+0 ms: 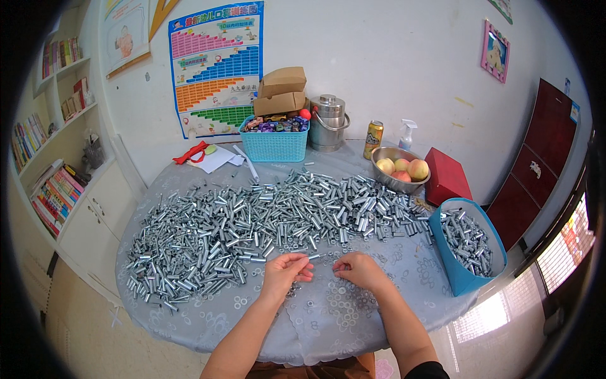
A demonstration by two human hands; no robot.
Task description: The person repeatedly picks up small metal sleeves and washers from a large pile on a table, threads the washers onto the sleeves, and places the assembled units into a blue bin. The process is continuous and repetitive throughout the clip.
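My left hand (pixel 286 273) pinches a small silver metal tube (pixel 310 257) just above the round table's grey lace cloth (pixel 208 322). My right hand (pixel 360 270) rests close beside it with fingers curled, its fingertips on tiny metal rings or nuts (pixel 339 268); whether it grips one I cannot tell. A wide heap of shiny metal tubes (pixel 252 221) spreads across the table beyond both hands. A blue bin (pixel 461 278) at the right edge holds several tubes.
At the back stand a teal basket of sweets (pixel 274 145) with cardboard boxes, a steel pot (pixel 328 123), a drink can (pixel 373 139), a spray bottle, a metal bowl of peaches (pixel 399 172) and a red box (pixel 447 177). Bookshelves line the left wall; a dark red cabinet stands right.
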